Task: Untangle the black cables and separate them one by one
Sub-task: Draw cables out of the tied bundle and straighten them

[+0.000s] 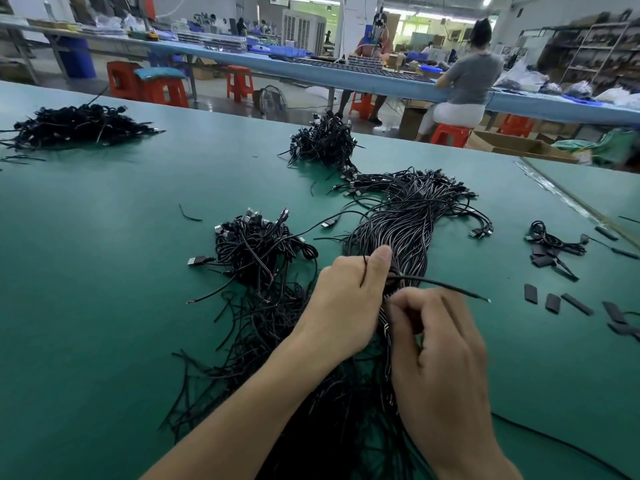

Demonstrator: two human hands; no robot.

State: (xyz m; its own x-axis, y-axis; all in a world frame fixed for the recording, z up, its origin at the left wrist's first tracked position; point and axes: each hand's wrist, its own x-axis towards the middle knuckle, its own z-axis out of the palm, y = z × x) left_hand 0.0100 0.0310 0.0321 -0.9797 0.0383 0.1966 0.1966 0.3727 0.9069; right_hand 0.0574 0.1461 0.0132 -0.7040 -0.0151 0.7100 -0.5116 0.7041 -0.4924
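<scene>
A thick bundle of black cables (405, 220) runs from the table's middle toward me, its USB plugs fanned out at the far end. My left hand (346, 303) grips the bundle at its narrow waist, thumb on top. My right hand (440, 351) sits just to the right, fingers curled and pinching cables of the same bundle. One single black cable (446, 284) sticks out to the right from between my hands, its stripped end free in the air. A loose heap of separated cables (256, 251) lies left of my left hand.
Two more cable heaps lie farther off, one at the far left (79, 124) and one at the back middle (325, 140). Short black sleeve pieces (554, 301) are scattered at the right on the green table (104, 271). A person sits at another bench behind.
</scene>
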